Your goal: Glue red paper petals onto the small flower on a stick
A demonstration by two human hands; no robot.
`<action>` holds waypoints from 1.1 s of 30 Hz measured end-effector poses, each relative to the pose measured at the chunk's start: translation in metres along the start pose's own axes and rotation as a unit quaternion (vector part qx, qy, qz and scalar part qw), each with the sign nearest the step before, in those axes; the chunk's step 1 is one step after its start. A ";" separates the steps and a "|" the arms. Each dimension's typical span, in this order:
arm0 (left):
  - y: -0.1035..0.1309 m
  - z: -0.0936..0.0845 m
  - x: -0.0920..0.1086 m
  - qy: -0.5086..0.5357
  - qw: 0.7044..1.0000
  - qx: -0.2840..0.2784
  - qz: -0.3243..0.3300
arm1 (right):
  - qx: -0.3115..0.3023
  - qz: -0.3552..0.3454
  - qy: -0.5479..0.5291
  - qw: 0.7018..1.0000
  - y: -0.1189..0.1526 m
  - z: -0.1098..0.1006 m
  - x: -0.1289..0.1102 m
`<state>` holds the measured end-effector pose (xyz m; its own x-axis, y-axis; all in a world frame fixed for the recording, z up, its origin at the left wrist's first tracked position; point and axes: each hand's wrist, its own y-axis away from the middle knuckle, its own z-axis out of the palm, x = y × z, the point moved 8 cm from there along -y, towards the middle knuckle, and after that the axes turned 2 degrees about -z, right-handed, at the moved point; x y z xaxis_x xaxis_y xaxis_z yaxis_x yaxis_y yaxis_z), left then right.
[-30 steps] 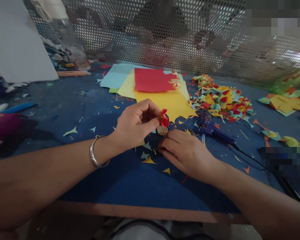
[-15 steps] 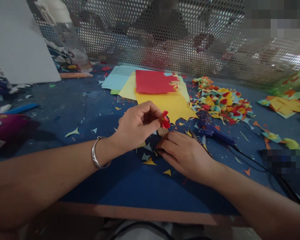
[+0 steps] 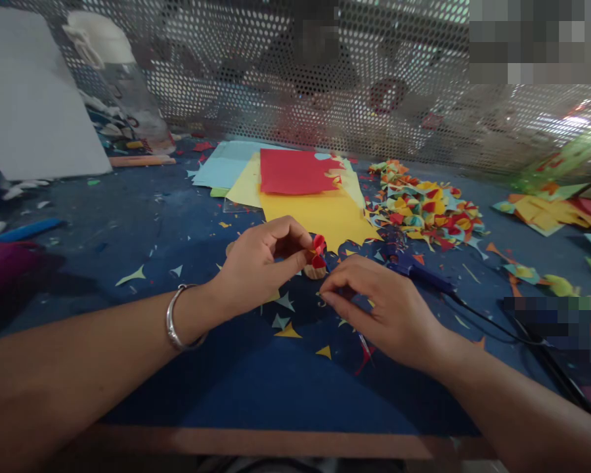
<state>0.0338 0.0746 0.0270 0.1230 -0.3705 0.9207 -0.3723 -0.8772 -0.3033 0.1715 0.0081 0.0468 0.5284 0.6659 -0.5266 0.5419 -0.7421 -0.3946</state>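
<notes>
Glue gun (image 3: 414,269) and paper scraps (image 3: 423,207) beside hands.

Paper scraps (image 3: 426,209), glue gun (image 3: 414,266) rightward.

No legible text, label, brand, number or sign appears in the view. The paper sheets (image 3: 305,190) on the table (image 3: 256,374) are plain colour, without print. The plastic bag (image 3: 128,112) at the far left shows dark patterned marks, too blurred to read. The white board (image 3: 29,112) beside it is blank.
</notes>
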 end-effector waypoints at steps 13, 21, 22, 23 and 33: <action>0.008 0.010 0.012 -0.103 0.992 -0.062 0.050 | 0.010 0.234 -0.194 0.953 0.009 -0.005 0.049; 0.010 0.013 0.023 -0.139 0.984 -0.076 0.077 | -0.013 0.258 -0.272 0.927 0.008 0.003 0.047; 0.010 0.014 0.024 -0.138 0.984 -0.078 0.082 | -0.013 0.258 -0.277 0.925 0.007 0.002 0.046; 0.010 0.014 0.025 -0.137 0.984 -0.080 0.086 | -0.014 0.260 -0.281 0.924 0.007 0.003 0.046; 0.014 0.018 0.030 -0.168 0.972 -0.095 0.134 | -0.041 0.277 -0.319 0.905 0.010 0.011 0.048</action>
<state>0.0491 0.0458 0.0459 0.2800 -0.6848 0.6728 -0.5924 -0.6747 -0.4403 0.1953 0.0318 0.0089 0.2627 -0.0063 -0.9649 0.3698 -0.9230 0.1067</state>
